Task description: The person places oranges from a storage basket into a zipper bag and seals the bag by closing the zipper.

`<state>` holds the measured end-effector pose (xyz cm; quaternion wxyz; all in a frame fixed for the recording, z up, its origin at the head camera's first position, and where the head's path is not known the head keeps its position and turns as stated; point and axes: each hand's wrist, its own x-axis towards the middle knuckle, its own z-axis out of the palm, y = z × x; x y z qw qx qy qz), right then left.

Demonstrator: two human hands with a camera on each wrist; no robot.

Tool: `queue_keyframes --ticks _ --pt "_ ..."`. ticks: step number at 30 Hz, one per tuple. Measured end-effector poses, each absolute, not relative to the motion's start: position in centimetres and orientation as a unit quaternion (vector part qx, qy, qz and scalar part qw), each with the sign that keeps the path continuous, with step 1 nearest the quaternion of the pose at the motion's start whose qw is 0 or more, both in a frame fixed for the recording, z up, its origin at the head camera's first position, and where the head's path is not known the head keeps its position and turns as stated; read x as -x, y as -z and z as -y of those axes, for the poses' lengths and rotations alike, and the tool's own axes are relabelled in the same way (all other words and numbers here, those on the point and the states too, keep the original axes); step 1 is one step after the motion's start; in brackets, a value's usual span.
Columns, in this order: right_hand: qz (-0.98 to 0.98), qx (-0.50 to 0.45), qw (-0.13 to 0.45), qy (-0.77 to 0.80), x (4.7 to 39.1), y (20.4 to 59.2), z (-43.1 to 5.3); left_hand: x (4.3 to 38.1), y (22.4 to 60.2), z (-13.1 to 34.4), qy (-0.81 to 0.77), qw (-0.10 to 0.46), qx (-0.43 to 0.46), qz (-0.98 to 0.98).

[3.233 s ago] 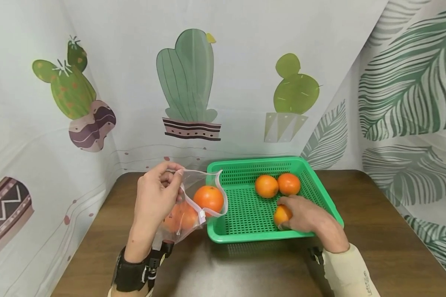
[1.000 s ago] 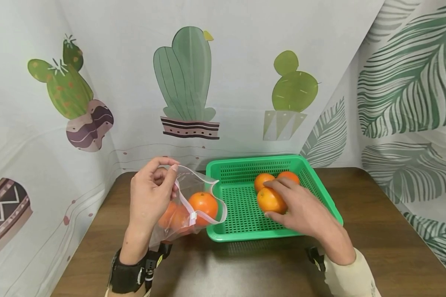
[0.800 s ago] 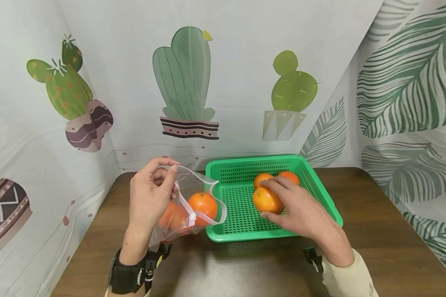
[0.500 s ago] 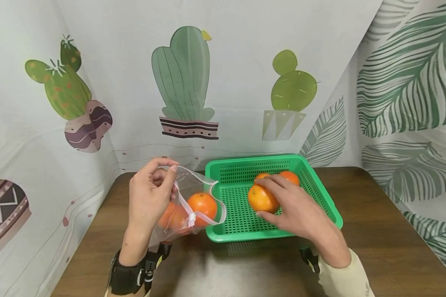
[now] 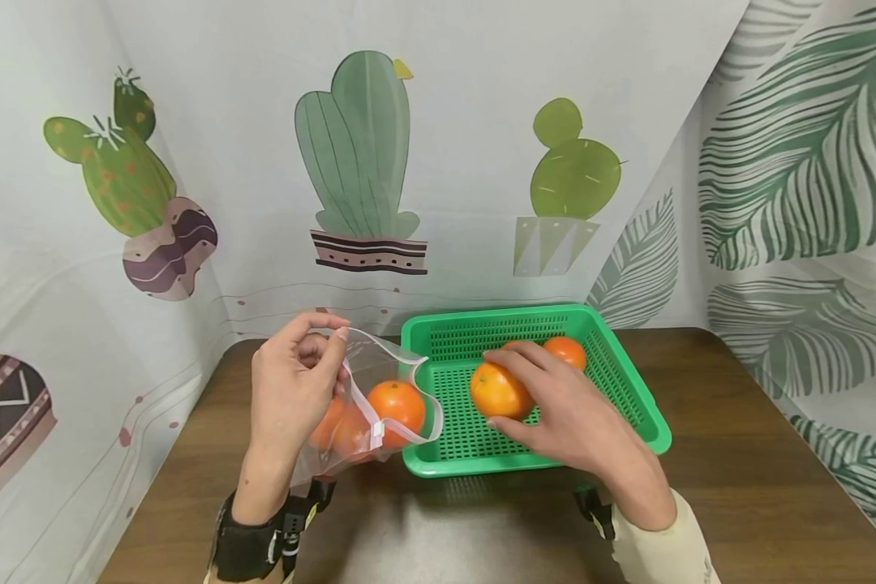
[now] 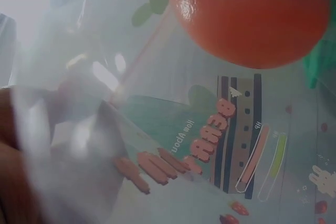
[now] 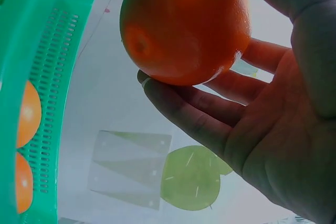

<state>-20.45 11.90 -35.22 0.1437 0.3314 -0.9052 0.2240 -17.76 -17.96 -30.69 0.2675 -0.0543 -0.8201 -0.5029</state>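
Observation:
My left hand (image 5: 298, 385) pinches the edge of a clear zip bag (image 5: 368, 357) between thumb and fingers, and the bag's mouth gapes toward the basket. Several oranges lie in the bag; one orange (image 5: 397, 407) sits at the mouth. In the left wrist view printed pink lettering (image 6: 210, 135) shows on the bag's film. My right hand (image 5: 573, 410) grips another orange (image 5: 498, 391), thumb below and fingers over it, above the green basket (image 5: 474, 468). The right wrist view shows this orange (image 7: 184, 30) held at the fingertips.
Two oranges stay at the back of the basket: one orange (image 5: 565, 352) in plain sight, the other mostly behind my right hand. The brown wooden table (image 5: 745, 454) ends at a white curtain (image 5: 467, 146) printed with cacti and leaves.
My right hand has picked up the orange from the basket's front right and carried it up and left toward the bag. My left hand and the bag have shifted slightly left.

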Motion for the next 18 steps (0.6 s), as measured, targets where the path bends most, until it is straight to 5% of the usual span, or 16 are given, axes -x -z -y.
queue_keyframes --ticks 18 --pt "0.879 -0.368 0.163 -0.256 20.1 33.5 -9.0 17.8 30.7 17.9 0.501 0.268 0.062 0.82"
